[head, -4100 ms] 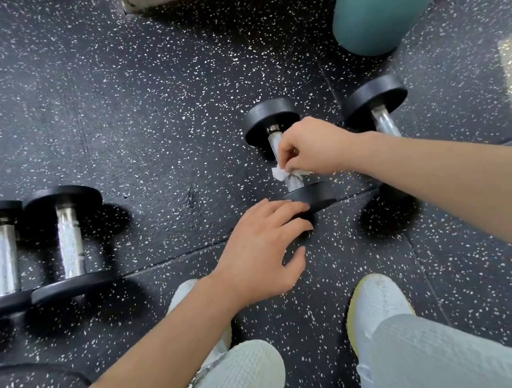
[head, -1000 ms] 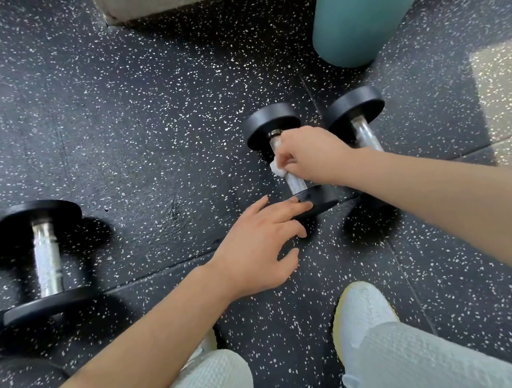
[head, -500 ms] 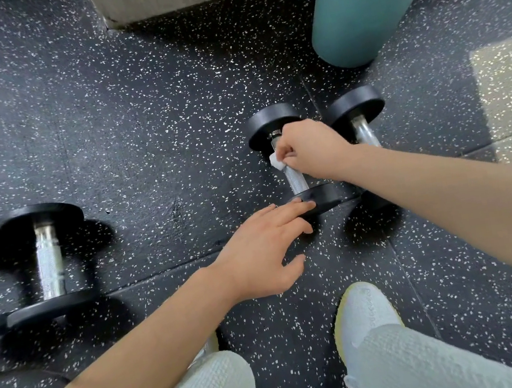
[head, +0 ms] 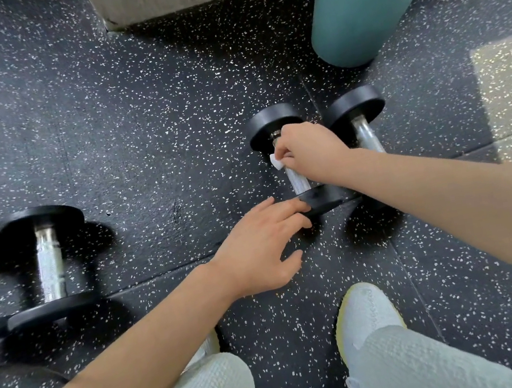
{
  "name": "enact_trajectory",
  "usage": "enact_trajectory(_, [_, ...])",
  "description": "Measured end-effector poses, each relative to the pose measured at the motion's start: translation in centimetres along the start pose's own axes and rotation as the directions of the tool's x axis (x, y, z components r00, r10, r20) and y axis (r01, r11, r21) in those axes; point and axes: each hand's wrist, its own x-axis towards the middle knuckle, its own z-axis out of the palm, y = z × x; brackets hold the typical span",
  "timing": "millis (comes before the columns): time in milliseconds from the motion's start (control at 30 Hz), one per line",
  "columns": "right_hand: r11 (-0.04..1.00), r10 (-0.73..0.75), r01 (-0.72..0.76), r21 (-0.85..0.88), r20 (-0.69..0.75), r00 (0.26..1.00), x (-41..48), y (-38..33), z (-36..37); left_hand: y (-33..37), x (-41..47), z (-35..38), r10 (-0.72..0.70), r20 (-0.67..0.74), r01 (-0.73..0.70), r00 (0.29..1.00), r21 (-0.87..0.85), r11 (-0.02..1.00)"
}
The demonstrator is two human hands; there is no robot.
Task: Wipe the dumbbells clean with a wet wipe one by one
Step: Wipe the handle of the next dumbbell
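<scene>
Head view: dumbbell [head: 298, 181] long axis near-to-far, right grip [head: 308, 151] tight round wet wipe [head: 277, 161], left grip [head: 257, 251] flat

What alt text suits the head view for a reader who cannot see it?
A right hand holds a white wet wipe against the chrome handle of a dumbbell; the left hand touches its near plate. Another dumbbell lies beside it, two more at left, a teal bin behind.
</scene>
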Motion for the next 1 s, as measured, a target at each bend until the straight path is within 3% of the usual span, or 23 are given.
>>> enact_trajectory(67, [1.000,0.016,-0.018,0.023,0.054,0.998,-0.9,0.4,-0.3,-0.1,0.0,0.0,0.001,0.000,-0.001,1.000,-0.014,1.000])
enact_trajectory(167, [0.998,0.018,-0.035,0.046,0.311,0.950,-1.8,0.8,-1.5,-0.1,0.0,0.2,0.005,0.018,-0.004,1.000,-0.043,0.999])
enact_trajectory(233, [1.000,0.006,-0.014,0.017,0.366,0.931,-1.5,0.9,-1.9,0.0,0.1,0.5,0.018,0.017,-0.017,1.000,-0.071,0.997])
enact_trajectory(400, [0.997,0.060,-0.065,0.045,0.092,0.994,0.6,1.4,-2.0,0.4,0.3,0.5,0.012,0.017,-0.011,1.000,-0.080,0.997])
enact_trajectory(500, [0.998,0.059,-0.061,0.029,0.046,0.997,0.8,1.3,-1.3,0.3,0.2,0.0,-0.009,0.014,0.011,1.000,-0.074,0.997])
enact_trajectory(567, [0.999,0.047,-0.049,0.016,0.082,0.996,-0.1,1.3,-1.0,0.2,0.1,-0.2,-0.013,0.014,0.014,1.000,-0.087,0.996])
enact_trajectory(700, [0.999,-0.031,0.020,0.033,0.355,0.935,-1.8,1.6,-1.8,0.3,0.0,0.1,-0.002,0.043,0.006,0.999,-0.090,0.996])
enact_trajectory(767, [0.999,-0.041,0.030,0.036,0.374,0.926,-1.6,1.6,-1.9,0.4,0.1,0.1,-0.001,0.048,0.005,0.999,-0.091,0.996])
enact_trajectory(1000, [0.999,0.031,-0.032,0.038,0.047,0.998,0.2,1.7,-1.5,1.3,0.4,-0.1,-0.014,0.087,0.020,0.996,-0.057,0.998])
